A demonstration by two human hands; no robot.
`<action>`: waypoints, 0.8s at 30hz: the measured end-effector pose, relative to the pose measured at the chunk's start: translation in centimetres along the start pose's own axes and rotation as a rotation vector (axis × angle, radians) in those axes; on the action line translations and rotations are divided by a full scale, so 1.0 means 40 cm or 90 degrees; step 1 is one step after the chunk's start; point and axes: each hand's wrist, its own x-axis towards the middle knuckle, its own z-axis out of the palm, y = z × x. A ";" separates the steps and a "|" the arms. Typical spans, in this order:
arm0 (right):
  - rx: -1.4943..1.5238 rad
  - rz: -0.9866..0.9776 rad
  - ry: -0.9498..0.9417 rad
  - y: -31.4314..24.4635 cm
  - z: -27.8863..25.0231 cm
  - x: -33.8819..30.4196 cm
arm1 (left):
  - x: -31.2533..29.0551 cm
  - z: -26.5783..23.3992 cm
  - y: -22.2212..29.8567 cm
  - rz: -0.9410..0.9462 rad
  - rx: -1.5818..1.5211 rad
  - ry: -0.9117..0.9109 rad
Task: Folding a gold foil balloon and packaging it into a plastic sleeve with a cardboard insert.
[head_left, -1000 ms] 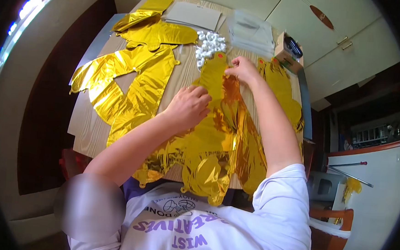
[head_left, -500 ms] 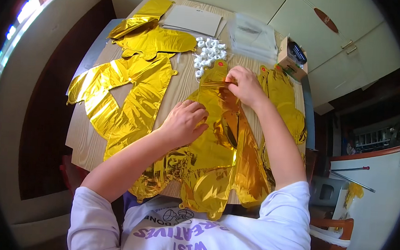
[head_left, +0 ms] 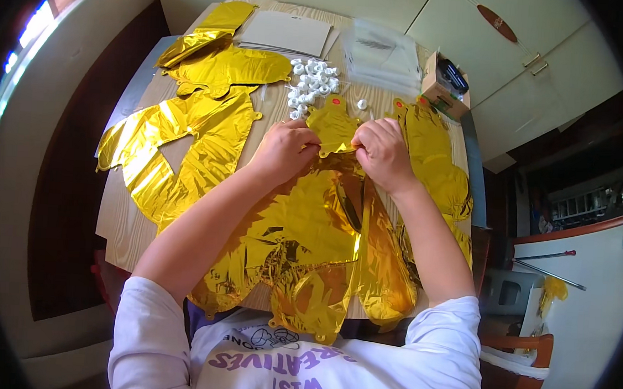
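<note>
A flat, uninflated gold foil balloon (head_left: 274,224) lies in the middle of the table, its lower end hanging over the near edge. My left hand (head_left: 286,149) is closed, pinching the foil near its upper part. Close on the right, my right hand (head_left: 384,155) also pinches the foil, fingers curled tight. Between the two hands a foil edge is drawn straight across. Beyond them lies a narrower gold tab with a red dot. Small white ribbon rolls (head_left: 315,80) are heaped just past my left hand, and one roll (head_left: 362,104) sits apart.
More flat gold balloons lie at the left (head_left: 210,153), the far left (head_left: 237,65) and the right (head_left: 432,148). Grey-white cards (head_left: 286,32), clear plastic bags (head_left: 380,56) and a small cardboard box (head_left: 446,85) line the far side, before pale cabinets.
My left hand has moved up and right to the foil's upper part and now pinches it. The right hand has shifted slightly nearer and curled. The single white roll has come into view.
</note>
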 end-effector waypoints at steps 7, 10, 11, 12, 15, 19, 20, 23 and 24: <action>0.001 0.001 0.003 0.012 -0.008 0.002 | 0.014 -0.021 0.019 -0.101 -0.038 -0.044; -0.005 -0.013 0.013 0.015 -0.011 0.005 | 0.018 -0.019 0.004 -0.143 -0.080 -0.050; -0.008 -0.012 0.014 0.017 -0.013 0.003 | 0.021 -0.020 0.004 -0.144 -0.073 -0.053; -0.010 -0.010 0.015 0.018 -0.015 0.002 | 0.025 -0.022 0.006 -0.145 -0.065 -0.057; -0.019 -0.005 0.002 0.019 -0.016 -0.001 | 0.029 -0.021 0.009 -0.154 -0.068 -0.062; -0.018 0.005 -0.006 0.022 -0.015 0.007 | 0.029 -0.017 -0.006 -0.160 -0.083 -0.074; -0.018 0.012 -0.010 0.024 -0.014 0.008 | 0.030 -0.017 -0.002 -0.158 -0.074 -0.063; -0.029 0.045 -0.032 0.044 -0.001 0.020 | 0.023 -0.018 0.007 -0.138 -0.060 -0.007; -0.034 0.058 -0.041 0.054 0.006 0.026 | 0.014 -0.016 0.005 -0.121 -0.063 0.025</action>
